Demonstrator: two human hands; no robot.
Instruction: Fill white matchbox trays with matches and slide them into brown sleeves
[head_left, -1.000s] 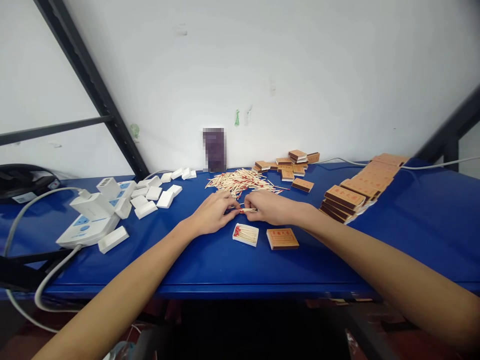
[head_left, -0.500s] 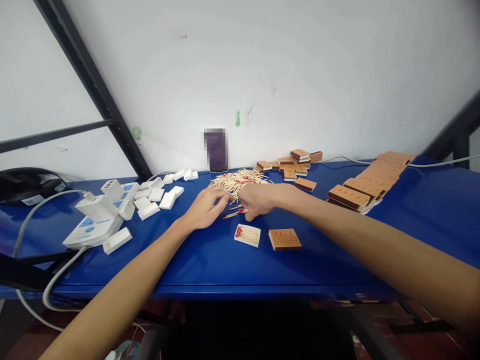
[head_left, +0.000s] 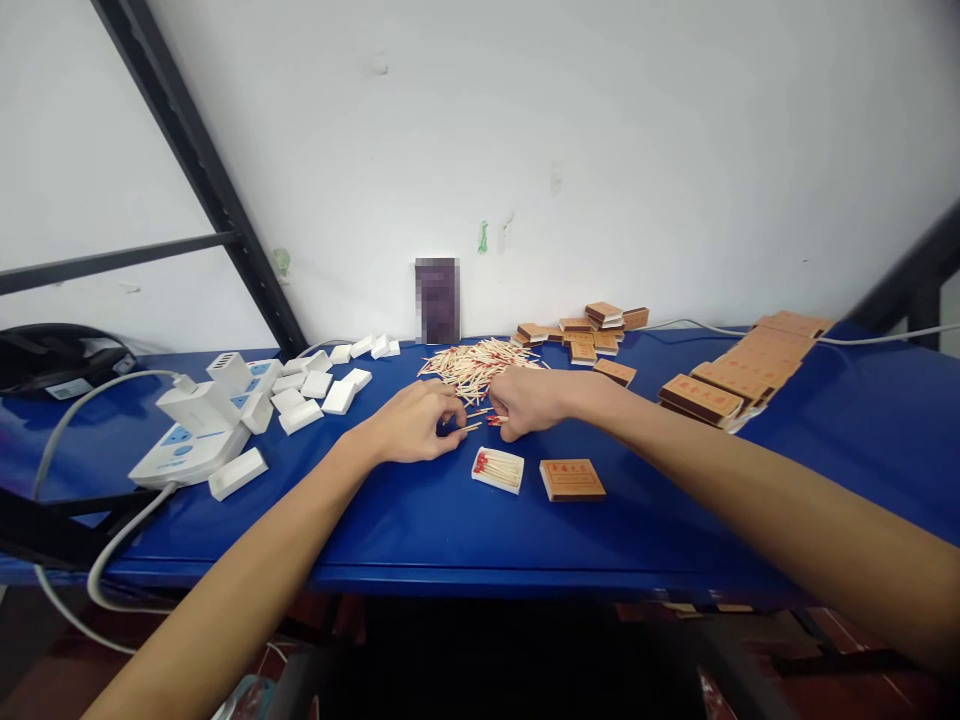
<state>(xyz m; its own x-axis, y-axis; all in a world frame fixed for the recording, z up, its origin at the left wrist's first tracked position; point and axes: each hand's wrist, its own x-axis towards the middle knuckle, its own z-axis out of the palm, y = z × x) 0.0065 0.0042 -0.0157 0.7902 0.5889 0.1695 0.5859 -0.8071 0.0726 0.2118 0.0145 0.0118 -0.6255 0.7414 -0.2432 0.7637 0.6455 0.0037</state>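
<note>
Both hands rest on the blue table (head_left: 450, 540) at the near edge of a loose pile of red-tipped matches (head_left: 472, 362). My left hand (head_left: 412, 425) is curled, its fingertips pinching a few matches. Facing it, my right hand (head_left: 529, 400) is closed on a small bunch of matches whose red tips show by the thumb. Just in front of the hands lies a white inner tray (head_left: 498, 469) partly filled with matches. Beside the tray lies a brown matchbox sleeve (head_left: 572, 480).
Several white empty trays (head_left: 322, 385) lie left of the pile, next to a white power strip (head_left: 191, 435) with plugs and a grey cable. Brown matchboxes (head_left: 592, 330) are heaped behind the pile, and more are stacked in rows (head_left: 739, 375) at the right. A dark object (head_left: 437, 300) leans on the wall.
The hands went from near the tray up to the pile's edge, then drew slightly back. My right hand now holds a new bunch of matches. The view shifted a little.
</note>
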